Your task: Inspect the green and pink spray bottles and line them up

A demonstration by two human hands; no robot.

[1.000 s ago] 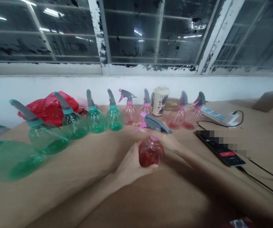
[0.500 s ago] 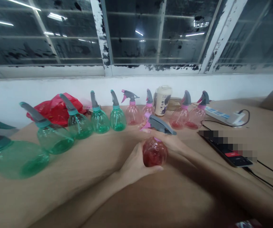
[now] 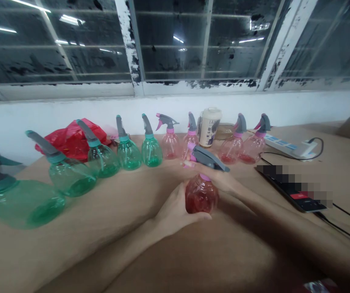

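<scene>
A clear pink spray bottle [image 3: 201, 197] with red liquid is in front of me, just above or on the table; which of these I cannot tell. My left hand [image 3: 175, 209] is wrapped round its rounded body from the left, thumb along the near side. At its top, a grey spray head [image 3: 207, 158] with a pink nozzle sits over the pink collar. My right hand [image 3: 219, 178] is closed round the neck and trigger area from the right, its fingers partly hidden behind the head. Behind it stand several pink spray bottles [image 3: 170, 146] with red liquid.
Several green spray bottles [image 3: 129, 154] line the left side, before a red plastic bag [image 3: 71, 140]. A lidded paper cup [image 3: 210, 127] stands at the back. On the right are a phone [image 3: 293, 195] with cables and a white power strip [image 3: 287, 147].
The held bottle and both hands have shifted slightly right. More of the bottle's pink collar shows beneath the spray head, which has risen a little at its nozzle end.
</scene>
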